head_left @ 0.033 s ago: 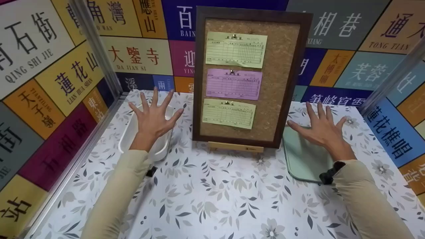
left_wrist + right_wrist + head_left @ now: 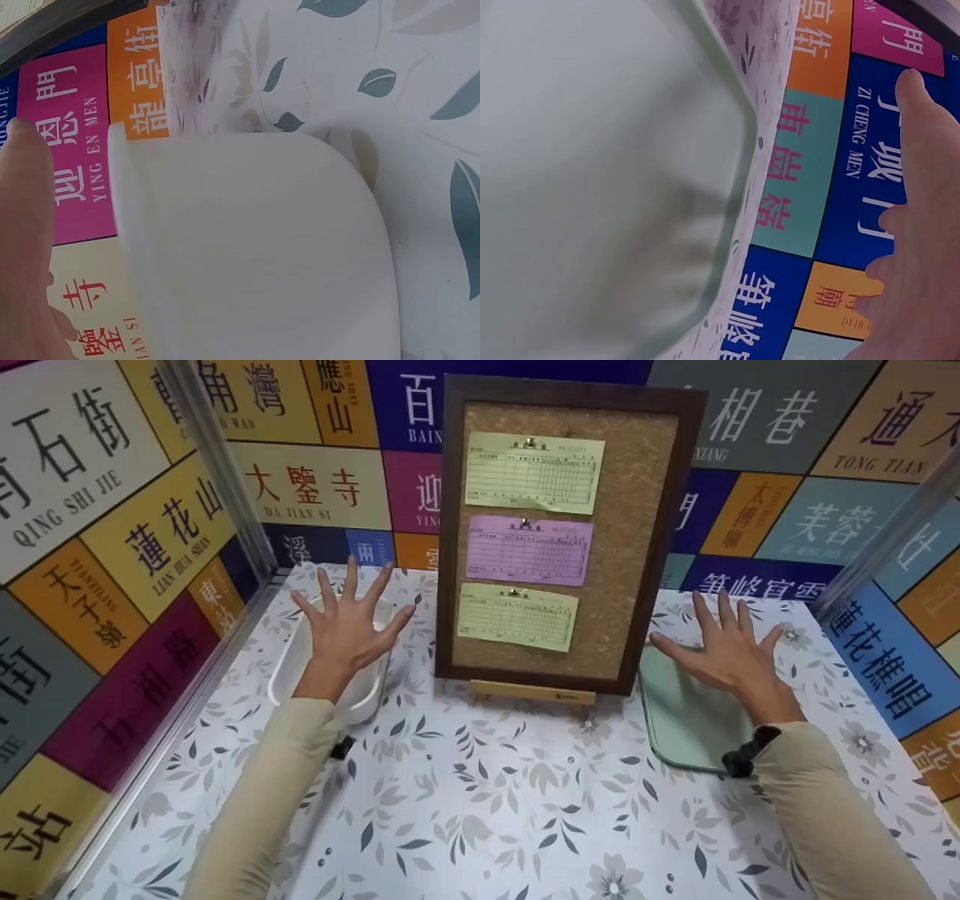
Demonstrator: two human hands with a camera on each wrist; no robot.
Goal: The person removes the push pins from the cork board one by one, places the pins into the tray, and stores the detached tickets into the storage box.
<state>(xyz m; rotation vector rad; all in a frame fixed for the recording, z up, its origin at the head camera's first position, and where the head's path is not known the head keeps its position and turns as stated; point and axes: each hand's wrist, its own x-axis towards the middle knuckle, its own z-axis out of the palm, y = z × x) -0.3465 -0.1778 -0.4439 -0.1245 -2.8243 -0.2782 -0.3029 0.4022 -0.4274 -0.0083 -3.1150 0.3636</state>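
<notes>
My left hand [image 2: 343,634] is spread over a white plastic tray [image 2: 364,701], fingers straight and holding nothing. In the left wrist view the side of that white tray [image 2: 262,247] fills the middle, with the thumb [image 2: 26,232] at the left edge. On the other side my right hand [image 2: 731,656] hovers with splayed fingers above a pale green tray [image 2: 682,720]. The right wrist view shows the green tray's surface [image 2: 592,165] with a soft shadow on it. Between the hands stands a framed cork board [image 2: 630,547] bearing two yellow slips [image 2: 532,472] and one purple slip [image 2: 529,551].
A small wooden easel [image 2: 532,691] supports the cork board. Small metal clips hold the slips at their top edges. The table [image 2: 480,810] has a leaf-and-flower cover. Coloured panels with Chinese lettering [image 2: 315,484] enclose the back and sides.
</notes>
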